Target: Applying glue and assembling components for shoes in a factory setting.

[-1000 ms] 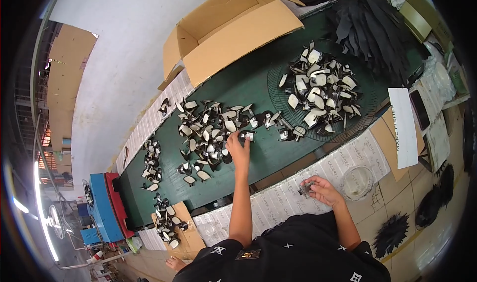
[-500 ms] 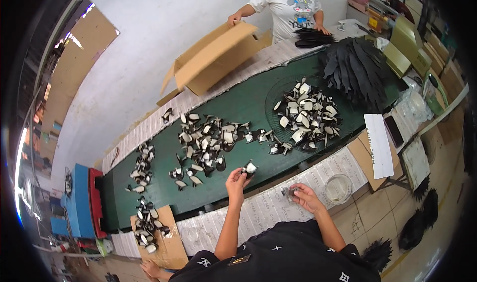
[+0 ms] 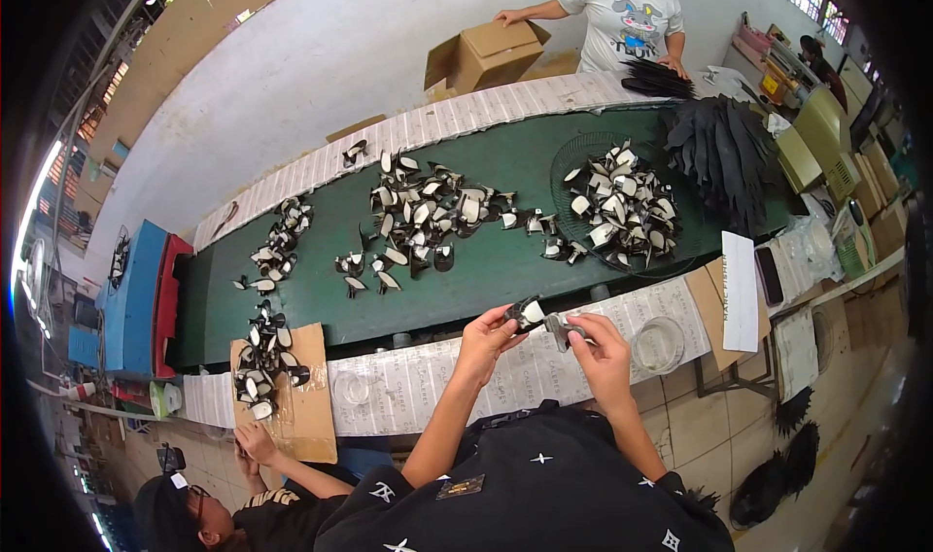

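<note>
Just past the near edge of the green belt, my left hand (image 3: 489, 336) pinches a small curved black piece with a white face (image 3: 530, 313). Close on its right, my right hand (image 3: 601, 351) grips a small dark grey object (image 3: 561, 330) whose kind I cannot make out. The grey object is near or touching the piece; the gap is too small to tell. Similar black and white pieces (image 3: 426, 207) lie heaped on the belt ahead, and more fill a round wire basket (image 3: 562, 188).
A clear round dish (image 3: 659, 346) stands right of my right hand on the paper-covered ledge (image 3: 457, 367). At lower left a co-worker sits by cardboard (image 3: 316, 406) bearing pieces. Across the belt another person holds a carton (image 3: 499, 54). Black strips (image 3: 724, 158) pile at right.
My hands have come together, the right bringing the grey object up beside the piece in the left. The far person's carton has moved right and turned. The lower-left co-worker is now more in view.
</note>
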Demonstrator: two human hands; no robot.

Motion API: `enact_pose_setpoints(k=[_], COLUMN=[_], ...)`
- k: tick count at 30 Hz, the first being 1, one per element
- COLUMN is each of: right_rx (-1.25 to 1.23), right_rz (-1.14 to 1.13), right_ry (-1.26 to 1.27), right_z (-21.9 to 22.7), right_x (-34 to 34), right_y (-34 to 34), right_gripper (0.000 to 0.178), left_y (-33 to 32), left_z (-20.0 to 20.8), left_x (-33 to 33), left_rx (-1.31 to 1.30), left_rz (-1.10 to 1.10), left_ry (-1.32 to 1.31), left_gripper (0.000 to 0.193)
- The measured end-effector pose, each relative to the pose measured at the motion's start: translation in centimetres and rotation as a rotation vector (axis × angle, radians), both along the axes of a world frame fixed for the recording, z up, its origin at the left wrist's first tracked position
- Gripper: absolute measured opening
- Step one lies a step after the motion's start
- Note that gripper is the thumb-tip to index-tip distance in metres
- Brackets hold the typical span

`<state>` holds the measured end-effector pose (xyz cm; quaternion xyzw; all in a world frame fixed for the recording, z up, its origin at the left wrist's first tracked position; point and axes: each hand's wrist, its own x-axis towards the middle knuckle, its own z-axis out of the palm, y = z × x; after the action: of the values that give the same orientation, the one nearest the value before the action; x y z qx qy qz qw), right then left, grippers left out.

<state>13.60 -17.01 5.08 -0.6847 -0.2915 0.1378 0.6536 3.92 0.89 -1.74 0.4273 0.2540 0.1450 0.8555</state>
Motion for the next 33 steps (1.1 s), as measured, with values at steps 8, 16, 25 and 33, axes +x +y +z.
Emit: enact_pose_setpoints(k=[8, 16, 25, 33], right_rx=[-0.110, 0.025, 0.296, 0.027], right_rz=[-0.030, 0.073, 0.147, 0.020], right_ry=[-0.430, 0.074, 0.671, 0.002], right_z=[0.2, -0.3, -0.9, 0.3], right_x=[-0.8, -1.0, 0.3, 0.9], right_y=[0.2, 0.4, -0.5, 0.3], right_gripper=[0.023, 0.022, 0.023, 0.022], left_y=[-1.5, -1.5, -1.0, -0.8], left_z=[2.7, 2.4, 2.5, 2.9], left_x=[-0.8, -1.0, -0.7, -0.3], left_rx=[0.068, 0.055, 0.039, 0.088], left_rz=[-0.050, -0.075, -0.105, -0.101], left_ry=[-0.050, -0.027, -0.032, -0.006], left_gripper=[0.037, 0.037, 0.035, 0.037])
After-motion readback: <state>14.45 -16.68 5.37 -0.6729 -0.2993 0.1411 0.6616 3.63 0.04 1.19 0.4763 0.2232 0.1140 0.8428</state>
